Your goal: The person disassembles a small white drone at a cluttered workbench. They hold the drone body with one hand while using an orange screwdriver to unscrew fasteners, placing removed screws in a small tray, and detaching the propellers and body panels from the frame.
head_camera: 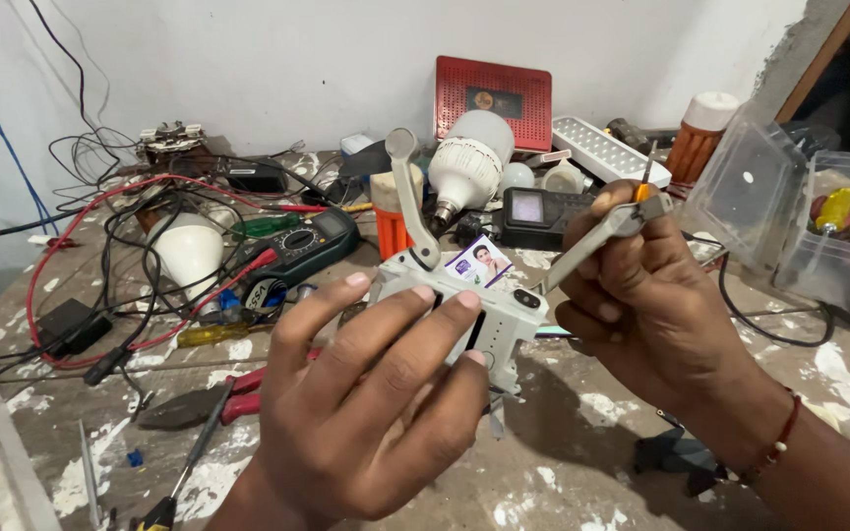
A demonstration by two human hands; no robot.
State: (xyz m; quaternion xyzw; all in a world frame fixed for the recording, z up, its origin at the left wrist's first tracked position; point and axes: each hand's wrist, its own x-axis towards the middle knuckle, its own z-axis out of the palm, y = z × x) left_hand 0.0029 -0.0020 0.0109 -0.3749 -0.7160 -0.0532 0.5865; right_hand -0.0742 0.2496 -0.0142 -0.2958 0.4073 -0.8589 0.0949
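Working over a cluttered, paint-spattered table (582, 472), both hands hold one unit up off the surface, roughly centre of view.

Largest first: the white plastic lamp housing (489, 315) sits in the left hand (366, 413). That grip is closed around the body from below, fingers wrapped over the front face, thumb side hidden. Two grey hinged arms stick out of it: one arm (410, 202) stands up and back, the other arm (607, 231) runs right and up into the right hand (646, 305). Right grip is shut on that arm's end, and a small orange-handled screwdriver (646, 177) pokes up from the same fist, tip hidden.

Judgement on the step: keep the left grip firm on the housing's flat sides so it does not twist, and keep the tool in line with the arm's hinge end, since the plastic looks thin and likely to crack under side load.

Room: open space is just the bare patch of table below the hands. Close behind are a white LED bulb (469, 162), an orange tube (391, 221) and a small black meter (533, 216). Left: green multimeter (307, 241), red and black leads (100, 285), red-handled pliers (218, 398). Right: clear plastic box (799, 216) near the right wrist. Swinging the raised arm backward risks the bulb.
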